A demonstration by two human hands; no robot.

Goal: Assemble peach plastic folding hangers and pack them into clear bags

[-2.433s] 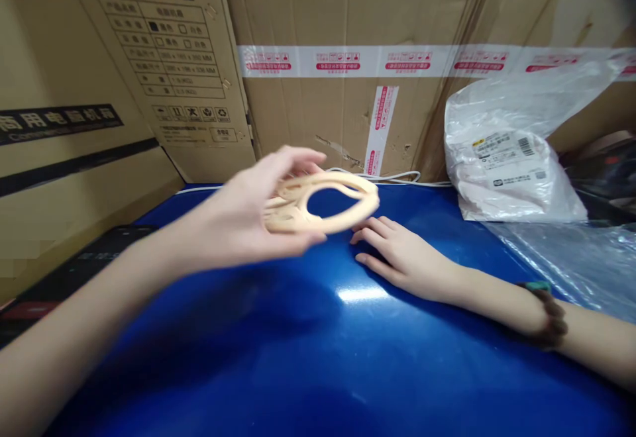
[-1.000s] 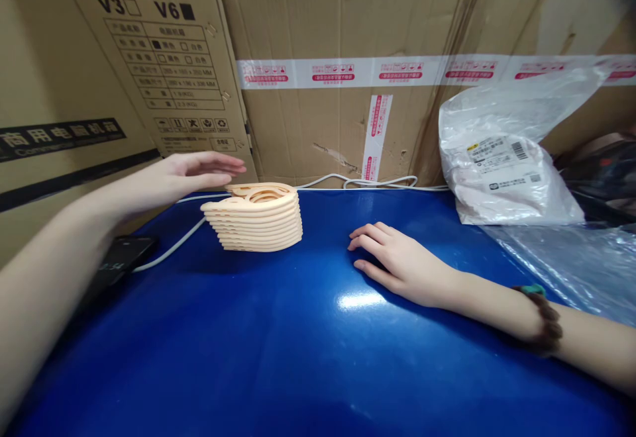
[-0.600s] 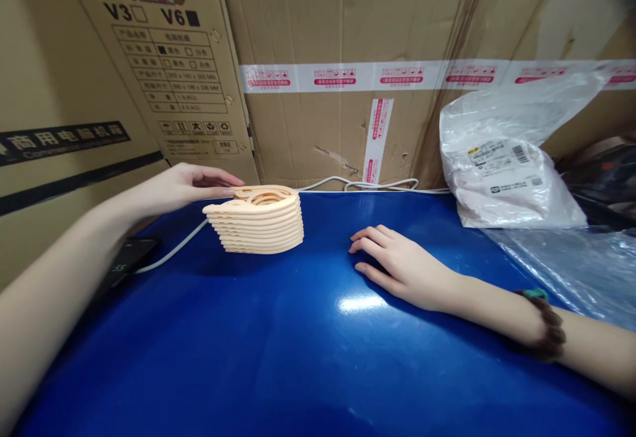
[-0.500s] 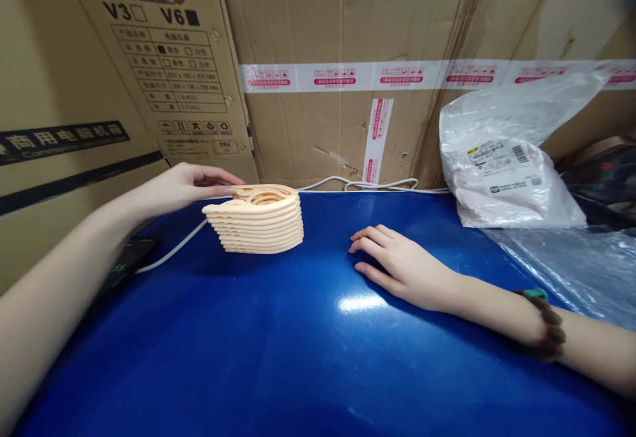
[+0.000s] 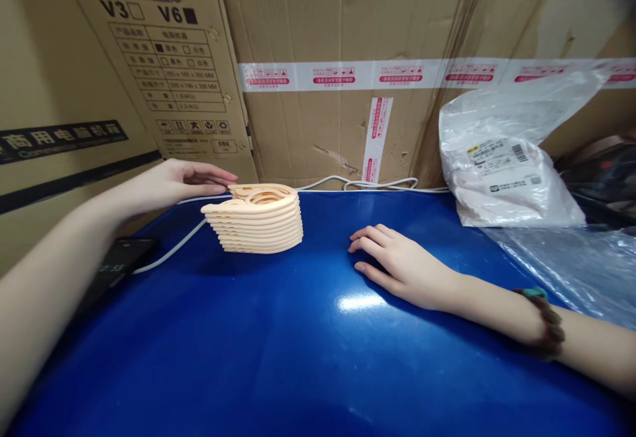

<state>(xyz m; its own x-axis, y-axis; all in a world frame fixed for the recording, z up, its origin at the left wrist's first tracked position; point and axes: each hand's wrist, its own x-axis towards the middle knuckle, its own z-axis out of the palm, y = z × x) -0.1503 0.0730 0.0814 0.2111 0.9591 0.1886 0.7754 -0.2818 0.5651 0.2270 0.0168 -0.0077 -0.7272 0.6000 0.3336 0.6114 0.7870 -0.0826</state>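
A neat stack of peach-coloured plastic hangers [image 5: 258,222] stands on the blue tabletop [image 5: 278,351], left of the middle. The pieces are thin, rounded and alike, with openings that show on the top one; their exact kind is hard to make out. My left hand [image 5: 193,179] hovers at the stack's back left corner, its fingers stretched out and holding nothing. A small gap seems to lie between the fingertips and the top piece. To the right of the stack, my right hand [image 5: 397,265] rests on the table, palm down, fingers loosely apart and nothing in them.
Cardboard boxes [image 5: 308,139] form a wall behind the table and on the left. A white cable [image 5: 173,251] runs behind the stack to a dark phone [image 5: 122,258] under my left forearm. At the right stand a white plastic parcel bag [image 5: 511,179] and clear plastic film [image 5: 576,265].
My left hand has drawn slightly back to the left and up from the stack. More of the phone shows beneath that arm. My right hand and the stack have stayed put.
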